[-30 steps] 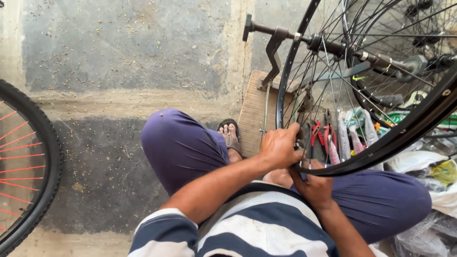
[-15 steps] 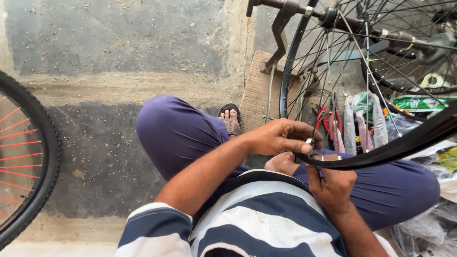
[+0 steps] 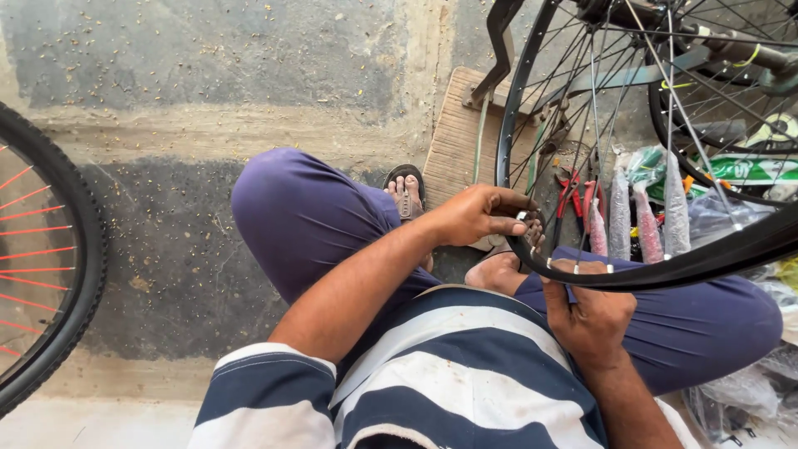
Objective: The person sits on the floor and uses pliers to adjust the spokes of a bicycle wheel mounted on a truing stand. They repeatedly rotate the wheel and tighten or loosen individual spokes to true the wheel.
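While the person sits low with knees spread, I note the left hand point(image 3: 478, 214) pinched closed on a small metal fitting at the inner edge of the black wheel rim point(image 3: 657, 268), thumb and fingertips pressed together there. The right hand point(image 3: 592, 309) is closed around the same rim from below, fingers curled over its edge, steadying it across the lap. I judge the step in hand to be work on a spoke fitting at the rim; the next move would call for fine finger turning while the rim is kept from rotating.

Surface: rough concrete floor point(image 3: 208, 75), patchy grey and speckled with grit. A wooden board point(image 3: 457, 141) lies ahead of a sandalled foot point(image 3: 406, 193). Red-handled pliers point(image 3: 572, 193) and plastic-wrapped packets point(image 3: 648, 208) lie beyond the spokes. A second wheel with red spokes point(image 3: 37, 249) stands at the left edge. More wheels crowd the upper right.
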